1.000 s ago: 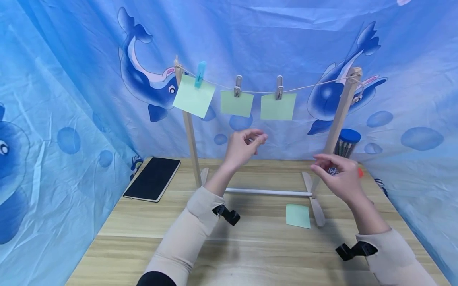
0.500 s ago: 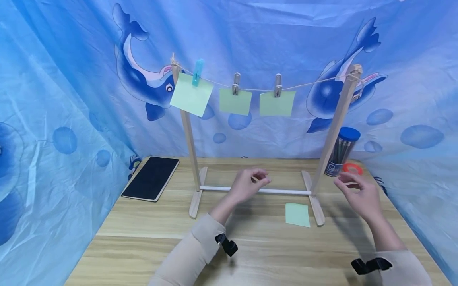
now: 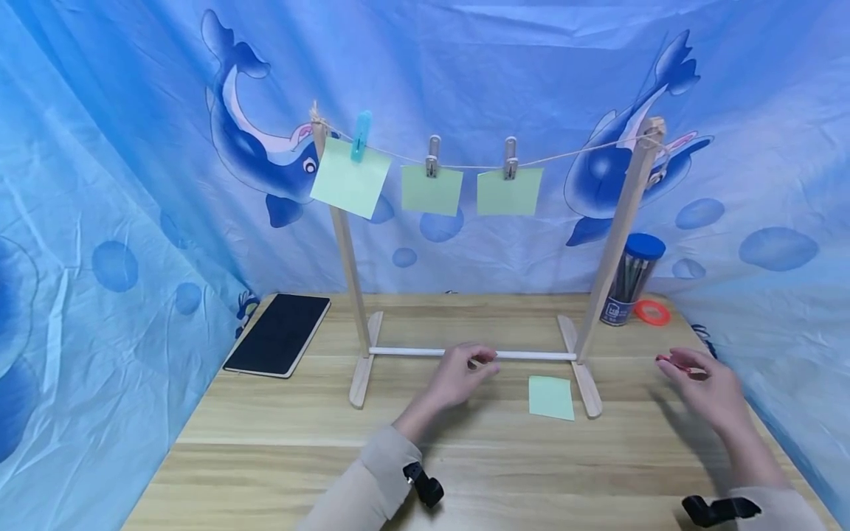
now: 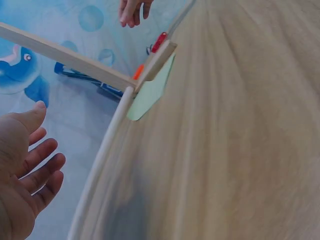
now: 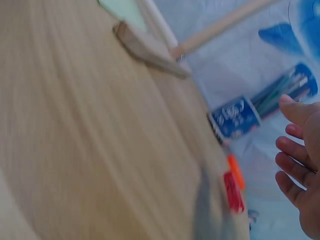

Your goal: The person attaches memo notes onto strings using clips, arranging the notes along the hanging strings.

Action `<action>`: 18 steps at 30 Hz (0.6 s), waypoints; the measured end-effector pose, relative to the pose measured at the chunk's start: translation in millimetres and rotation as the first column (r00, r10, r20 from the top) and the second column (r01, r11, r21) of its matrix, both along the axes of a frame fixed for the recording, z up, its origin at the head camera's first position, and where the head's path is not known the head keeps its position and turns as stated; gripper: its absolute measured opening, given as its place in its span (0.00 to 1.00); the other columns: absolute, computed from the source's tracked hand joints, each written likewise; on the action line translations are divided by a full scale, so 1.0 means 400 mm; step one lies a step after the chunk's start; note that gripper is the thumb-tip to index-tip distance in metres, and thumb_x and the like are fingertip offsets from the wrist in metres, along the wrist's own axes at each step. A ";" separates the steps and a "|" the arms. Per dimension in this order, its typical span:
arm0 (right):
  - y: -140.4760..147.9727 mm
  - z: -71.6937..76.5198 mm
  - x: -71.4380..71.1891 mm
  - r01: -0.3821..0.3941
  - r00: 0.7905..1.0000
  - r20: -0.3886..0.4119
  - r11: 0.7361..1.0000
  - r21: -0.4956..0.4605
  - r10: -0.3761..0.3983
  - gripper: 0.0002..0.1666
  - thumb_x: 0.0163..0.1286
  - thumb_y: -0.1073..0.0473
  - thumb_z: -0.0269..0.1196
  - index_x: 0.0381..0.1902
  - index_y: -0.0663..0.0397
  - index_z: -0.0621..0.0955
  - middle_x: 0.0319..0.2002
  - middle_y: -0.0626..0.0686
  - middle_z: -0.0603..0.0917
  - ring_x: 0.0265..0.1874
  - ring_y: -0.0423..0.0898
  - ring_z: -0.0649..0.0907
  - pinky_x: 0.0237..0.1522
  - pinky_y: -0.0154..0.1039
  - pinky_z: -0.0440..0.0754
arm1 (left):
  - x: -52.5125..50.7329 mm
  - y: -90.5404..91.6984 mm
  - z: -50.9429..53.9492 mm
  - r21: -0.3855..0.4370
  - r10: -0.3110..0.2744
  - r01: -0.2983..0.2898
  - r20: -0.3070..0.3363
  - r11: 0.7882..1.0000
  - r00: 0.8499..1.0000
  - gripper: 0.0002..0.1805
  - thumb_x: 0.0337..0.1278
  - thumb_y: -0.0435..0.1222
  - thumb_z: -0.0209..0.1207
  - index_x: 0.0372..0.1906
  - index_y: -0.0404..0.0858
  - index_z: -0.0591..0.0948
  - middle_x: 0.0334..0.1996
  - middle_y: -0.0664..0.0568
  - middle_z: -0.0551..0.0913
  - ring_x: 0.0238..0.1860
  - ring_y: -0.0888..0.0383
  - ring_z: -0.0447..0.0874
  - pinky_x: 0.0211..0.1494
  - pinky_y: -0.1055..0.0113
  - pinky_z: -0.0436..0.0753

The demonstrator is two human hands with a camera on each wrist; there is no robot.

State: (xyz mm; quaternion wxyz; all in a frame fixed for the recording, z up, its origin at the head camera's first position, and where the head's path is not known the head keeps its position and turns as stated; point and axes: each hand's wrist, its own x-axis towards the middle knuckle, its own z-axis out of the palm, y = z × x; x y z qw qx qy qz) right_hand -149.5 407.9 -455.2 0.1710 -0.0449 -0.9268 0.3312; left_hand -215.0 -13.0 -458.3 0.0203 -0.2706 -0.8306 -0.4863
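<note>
My right hand [image 3: 710, 387] hovers over the right side of the table with loosely bent fingers and nothing in them. A small red thing [image 5: 233, 192] lies on the table below it; in the head view the fingers partly hide it, and its kind is unclear. My left hand [image 3: 461, 376], fingers relaxed and holding nothing, is above the table near the white rod [image 3: 538, 356]. A pale green sticky note [image 3: 551, 398] lies flat between the hands. Three more notes hang from a string: one [image 3: 350, 181] by a turquoise clip [image 3: 361, 137], two by metal clips [image 3: 510, 158].
The wooden stand's right post [image 3: 617, 243] and left post [image 3: 347, 258] carry the string. Behind the right post stand a blue-lidded jar of pencils [image 3: 629, 280] and an orange-red ring [image 3: 652, 313]. A black notebook [image 3: 277, 334] lies at the left.
Both hands have come down from beneath the hanging notes. The right hand has moved right and nearer, towards the red thing; the left has lowered in front of the rod.
</note>
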 end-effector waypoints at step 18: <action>0.097 -0.085 -0.003 0.024 0.979 0.198 0.988 0.155 -0.055 0.48 0.74 0.41 0.62 0.68 0.81 0.63 0.57 0.83 0.69 0.54 0.78 0.70 0.50 0.73 0.70 | -0.004 0.096 -0.094 -0.178 -0.097 0.075 -0.119 0.981 0.988 0.17 0.63 0.41 0.69 0.50 0.35 0.86 0.48 0.49 0.87 0.52 0.56 0.83 0.61 0.69 0.77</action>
